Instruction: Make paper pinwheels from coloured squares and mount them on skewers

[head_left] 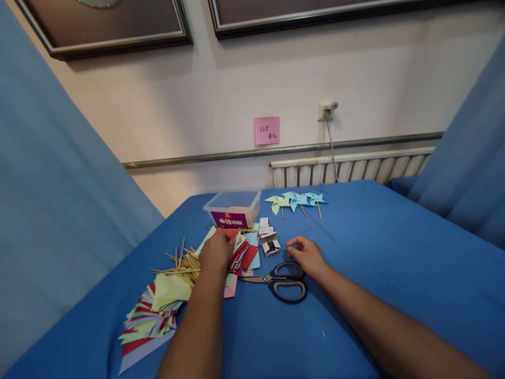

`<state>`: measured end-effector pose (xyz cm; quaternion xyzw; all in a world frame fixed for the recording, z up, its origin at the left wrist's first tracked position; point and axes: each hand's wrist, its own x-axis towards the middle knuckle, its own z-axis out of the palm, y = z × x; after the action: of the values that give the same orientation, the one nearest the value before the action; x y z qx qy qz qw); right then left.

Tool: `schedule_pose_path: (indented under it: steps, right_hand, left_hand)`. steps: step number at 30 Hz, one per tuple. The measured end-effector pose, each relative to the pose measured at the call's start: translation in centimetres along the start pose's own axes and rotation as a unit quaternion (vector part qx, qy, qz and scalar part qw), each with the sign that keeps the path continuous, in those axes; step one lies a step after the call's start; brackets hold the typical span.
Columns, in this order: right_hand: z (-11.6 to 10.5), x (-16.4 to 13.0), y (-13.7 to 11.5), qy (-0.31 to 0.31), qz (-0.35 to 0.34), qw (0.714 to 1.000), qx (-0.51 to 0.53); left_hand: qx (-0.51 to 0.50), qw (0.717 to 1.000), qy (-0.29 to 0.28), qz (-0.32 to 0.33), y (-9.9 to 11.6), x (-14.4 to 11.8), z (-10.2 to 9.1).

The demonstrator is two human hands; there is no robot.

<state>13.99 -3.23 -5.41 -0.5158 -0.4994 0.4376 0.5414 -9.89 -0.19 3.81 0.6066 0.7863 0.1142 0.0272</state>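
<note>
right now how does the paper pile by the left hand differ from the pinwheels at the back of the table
The paper pile is loose flat sheets in red, yellow and pale purple, fanned messily at the near left; the pinwheels are folded, each on a stick, in one neat row at the far edge. The pile mixes warm colours; the pinwheels are pale green and light blue. The left hand rests on more paper beyond the pile; neither hand touches the pinwheels. Both lie on the blue cloth.

Scissors (282, 280) and small boxes (270, 239) are blocking the gap between the hands; blue cloth (394, 263) rightward is lying open.
</note>
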Motion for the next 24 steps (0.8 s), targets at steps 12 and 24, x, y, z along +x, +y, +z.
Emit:
schedule_pose_path:
  steps: [12, 24]
  right_hand:
    - [0.4, 0.2, 0.7, -0.057, 0.025, 0.998, 0.027]
    - [0.3, -0.1, 0.6, -0.073, 0.005, 0.997, 0.007]
  left_hand:
    - [-0.025, 0.995, 0.093, -0.013, 0.7, -0.8, -1.3]
    - [-0.149, 0.981, 0.123, 0.001, 1.3, -1.1, -0.5]
